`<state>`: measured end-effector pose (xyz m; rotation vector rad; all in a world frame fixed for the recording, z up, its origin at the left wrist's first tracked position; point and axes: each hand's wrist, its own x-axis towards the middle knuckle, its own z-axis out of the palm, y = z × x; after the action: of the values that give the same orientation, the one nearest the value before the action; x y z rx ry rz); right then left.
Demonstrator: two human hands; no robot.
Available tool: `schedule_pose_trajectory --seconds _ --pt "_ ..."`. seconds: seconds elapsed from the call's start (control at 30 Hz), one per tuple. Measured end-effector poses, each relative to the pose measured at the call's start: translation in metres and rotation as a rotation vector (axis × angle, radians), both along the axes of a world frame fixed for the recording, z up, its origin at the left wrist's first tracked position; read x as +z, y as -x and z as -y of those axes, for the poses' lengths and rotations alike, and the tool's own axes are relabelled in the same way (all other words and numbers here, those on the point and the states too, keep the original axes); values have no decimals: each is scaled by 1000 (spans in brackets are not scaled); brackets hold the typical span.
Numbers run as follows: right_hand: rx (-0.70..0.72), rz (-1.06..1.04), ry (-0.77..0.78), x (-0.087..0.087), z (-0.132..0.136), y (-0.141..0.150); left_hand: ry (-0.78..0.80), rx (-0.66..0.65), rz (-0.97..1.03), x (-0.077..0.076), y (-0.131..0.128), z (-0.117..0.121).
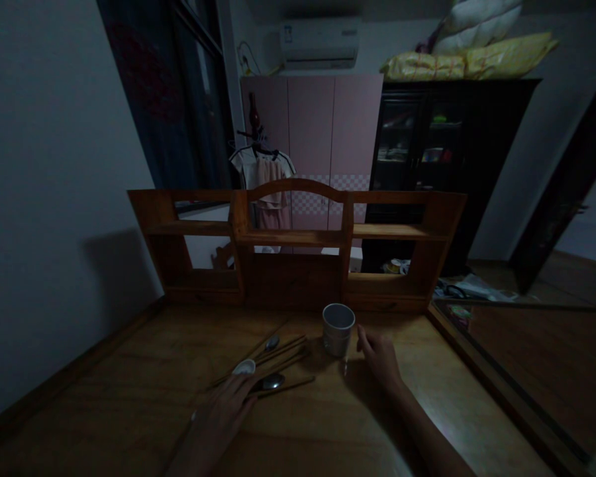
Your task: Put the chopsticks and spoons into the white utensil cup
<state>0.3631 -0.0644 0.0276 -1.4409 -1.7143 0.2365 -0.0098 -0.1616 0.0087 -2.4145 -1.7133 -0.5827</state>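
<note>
My left hand [228, 401] lies low over the table with its fingers stretched out, its fingertips at a white spoon [245, 367]. Around it are several thin brown chopsticks [288, 346], lying loosely side by side at a slant. Among them are a metal spoon [272, 342] and a larger, dark-handled spoon [271, 381], close to my left fingers. A small grey metal bucket [338, 329] stands upright to their right. Just right of the bucket, apart from it, is my right hand [379, 358], its fingers curled in with nothing visible in them.
A wooden shelf unit [292, 236] runs along the table's back edge. Behind it are a pink wardrobe [310, 126], hanging clothes [263, 172] and a dark cabinet [427, 146]. A wall [54, 199] borders the table's left side. The room is dim.
</note>
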Motion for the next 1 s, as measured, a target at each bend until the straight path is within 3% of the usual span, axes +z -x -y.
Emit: schedule_pose_trajectory --seconds 0.57,0.77,1.0 --pt "8 3 8 4 2 1 56 14 -154 16 -3 0" --pt "33 4 19 4 2 2 20 29 -186 12 0 -1" --pt "40 -2 13 4 2 3 -26 31 -155 -5 11 -9"
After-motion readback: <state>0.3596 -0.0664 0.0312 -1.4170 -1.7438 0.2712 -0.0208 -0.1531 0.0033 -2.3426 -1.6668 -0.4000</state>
